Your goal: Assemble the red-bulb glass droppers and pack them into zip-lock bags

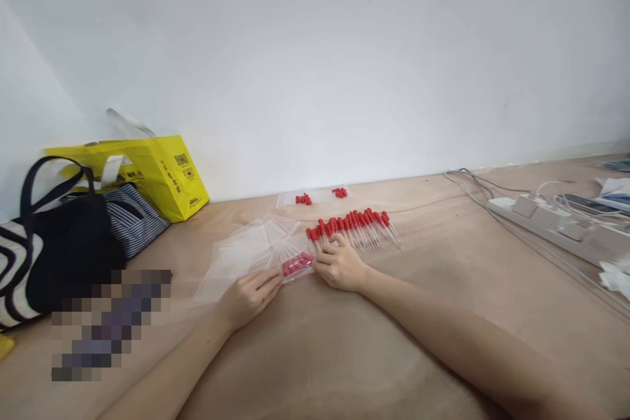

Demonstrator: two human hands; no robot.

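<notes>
Plastic bag holding red-topped droppers, between left hand, right hand.

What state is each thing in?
Filled clear plastic bag: lying down, red pieces inside.
Left hand: fingers curled at its left end.
Right hand: fingers curled at its right end.
Red-topped clear tubes: loose, side by side.
Flat clear bags: fanned out, overlapping.
Yellow printed carrier bag: standing.
Black-and-white fabric bag: beside the yellow one.
White power strip: plugs inserted.
</notes>
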